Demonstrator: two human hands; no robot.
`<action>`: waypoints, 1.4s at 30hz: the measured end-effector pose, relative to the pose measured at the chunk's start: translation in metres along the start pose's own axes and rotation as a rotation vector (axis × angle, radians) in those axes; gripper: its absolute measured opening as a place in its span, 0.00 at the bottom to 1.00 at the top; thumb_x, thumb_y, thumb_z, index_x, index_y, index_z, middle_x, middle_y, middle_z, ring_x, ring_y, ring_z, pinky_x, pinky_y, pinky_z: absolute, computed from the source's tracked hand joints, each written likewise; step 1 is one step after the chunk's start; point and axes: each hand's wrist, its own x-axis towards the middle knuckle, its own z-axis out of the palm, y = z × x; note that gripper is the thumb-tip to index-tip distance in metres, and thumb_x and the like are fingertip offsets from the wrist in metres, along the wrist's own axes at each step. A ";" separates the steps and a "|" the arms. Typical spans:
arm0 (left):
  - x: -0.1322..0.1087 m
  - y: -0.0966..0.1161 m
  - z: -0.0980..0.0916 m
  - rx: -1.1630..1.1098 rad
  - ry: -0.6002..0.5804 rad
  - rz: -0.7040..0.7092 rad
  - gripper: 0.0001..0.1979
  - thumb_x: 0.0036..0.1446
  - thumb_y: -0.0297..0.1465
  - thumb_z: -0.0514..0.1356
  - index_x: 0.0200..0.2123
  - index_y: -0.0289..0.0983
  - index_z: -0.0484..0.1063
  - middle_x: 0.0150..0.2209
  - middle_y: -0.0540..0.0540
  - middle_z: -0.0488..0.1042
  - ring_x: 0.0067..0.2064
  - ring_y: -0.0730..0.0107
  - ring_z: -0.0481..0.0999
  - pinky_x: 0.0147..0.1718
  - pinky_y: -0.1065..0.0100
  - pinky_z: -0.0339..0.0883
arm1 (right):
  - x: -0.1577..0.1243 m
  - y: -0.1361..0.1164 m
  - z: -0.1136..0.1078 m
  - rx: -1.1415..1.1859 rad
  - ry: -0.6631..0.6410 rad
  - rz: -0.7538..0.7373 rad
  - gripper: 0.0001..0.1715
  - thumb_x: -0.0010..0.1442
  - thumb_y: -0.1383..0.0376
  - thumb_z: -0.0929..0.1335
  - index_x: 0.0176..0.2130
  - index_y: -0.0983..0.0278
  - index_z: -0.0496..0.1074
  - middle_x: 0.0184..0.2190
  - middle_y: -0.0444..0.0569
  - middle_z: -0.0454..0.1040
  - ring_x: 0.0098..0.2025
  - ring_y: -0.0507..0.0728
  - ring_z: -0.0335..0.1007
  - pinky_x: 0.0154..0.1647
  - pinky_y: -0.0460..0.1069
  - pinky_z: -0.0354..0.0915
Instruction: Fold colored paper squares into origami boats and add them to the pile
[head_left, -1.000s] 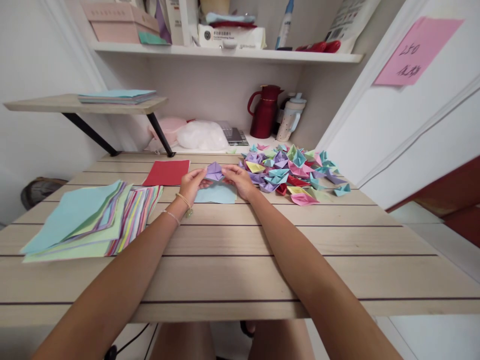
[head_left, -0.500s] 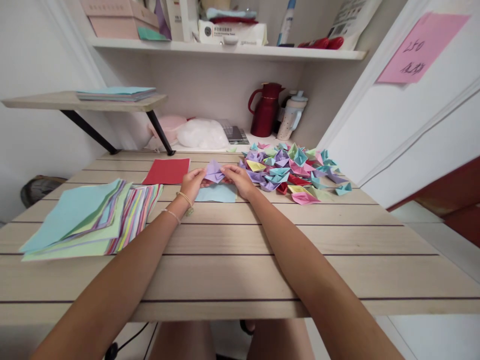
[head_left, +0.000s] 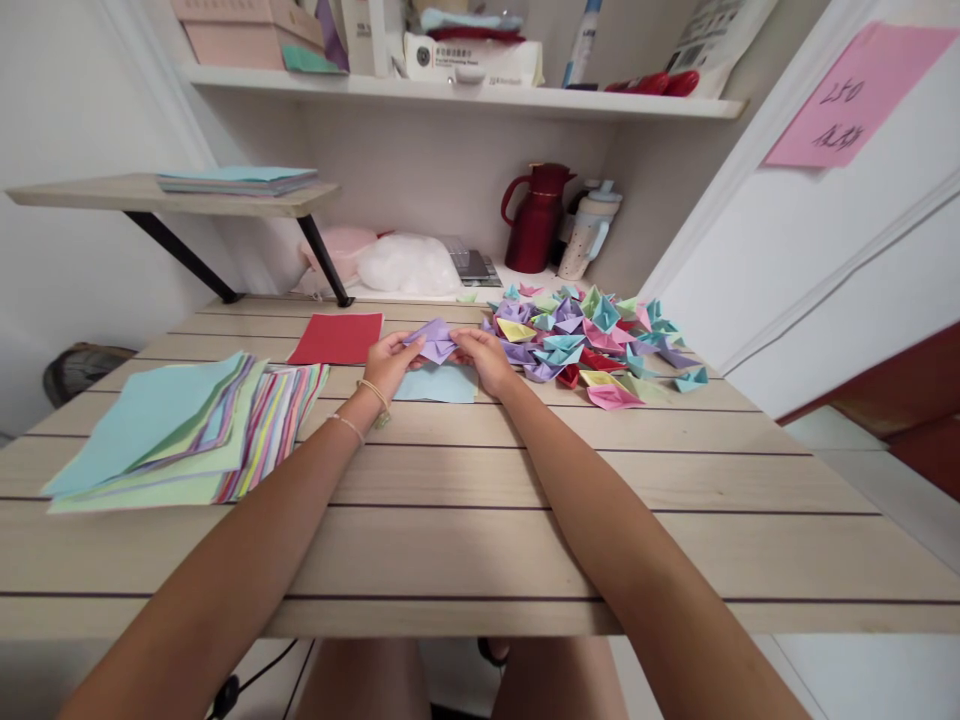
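A small purple folded paper piece is pinched between both my hands above the wooden table. My left hand grips its left end, my right hand grips its right end. Under my hands lies a flat light blue paper square. A red paper square lies just left of my left hand. To the right of my right hand spreads a heap of several folded paper boats in purple, teal, pink, yellow and red.
A fanned stack of coloured paper sheets covers the table's left part. At the back stand a dark red jug and a beige bottle. A side shelf holds more paper. A pink note sticks on the right wall.
The purple piece has been pulled wider and flatter between my hands. The view has drifted slightly, and my hands stay in the same spot.
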 end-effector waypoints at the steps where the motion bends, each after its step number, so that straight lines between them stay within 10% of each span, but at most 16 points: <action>1: 0.000 0.000 0.000 -0.003 0.012 0.000 0.19 0.39 0.37 0.71 0.33 0.32 0.75 0.28 0.46 0.78 0.26 0.74 0.75 0.27 0.72 0.69 | 0.000 0.000 0.000 -0.004 -0.003 0.000 0.17 0.39 0.55 0.76 0.27 0.63 0.74 0.22 0.42 0.73 0.23 0.50 0.68 0.25 0.45 0.62; 23: 0.005 -0.008 -0.003 0.008 -0.016 0.001 0.17 0.39 0.42 0.69 0.25 0.33 0.75 0.25 0.47 0.75 0.31 0.67 0.75 0.34 0.66 0.71 | 0.004 0.008 -0.004 -0.078 0.002 -0.033 0.19 0.40 0.52 0.75 0.28 0.63 0.74 0.25 0.42 0.73 0.27 0.50 0.65 0.29 0.46 0.61; 31: 0.004 -0.006 -0.003 0.042 0.017 0.020 0.14 0.42 0.30 0.66 0.35 0.35 0.73 0.24 0.49 0.75 0.27 0.69 0.75 0.29 0.69 0.70 | 0.003 0.008 -0.004 -0.110 -0.026 -0.097 0.21 0.42 0.55 0.75 0.35 0.61 0.71 0.17 0.36 0.66 0.21 0.48 0.59 0.23 0.44 0.56; 42: 0.006 -0.008 -0.005 0.069 0.057 0.053 0.08 0.44 0.28 0.60 0.31 0.35 0.73 0.27 0.48 0.75 0.30 0.68 0.75 0.30 0.69 0.69 | -0.001 0.008 -0.003 -0.198 -0.204 -0.125 0.23 0.40 0.60 0.76 0.38 0.62 0.74 0.39 0.45 0.75 0.33 0.50 0.68 0.36 0.46 0.64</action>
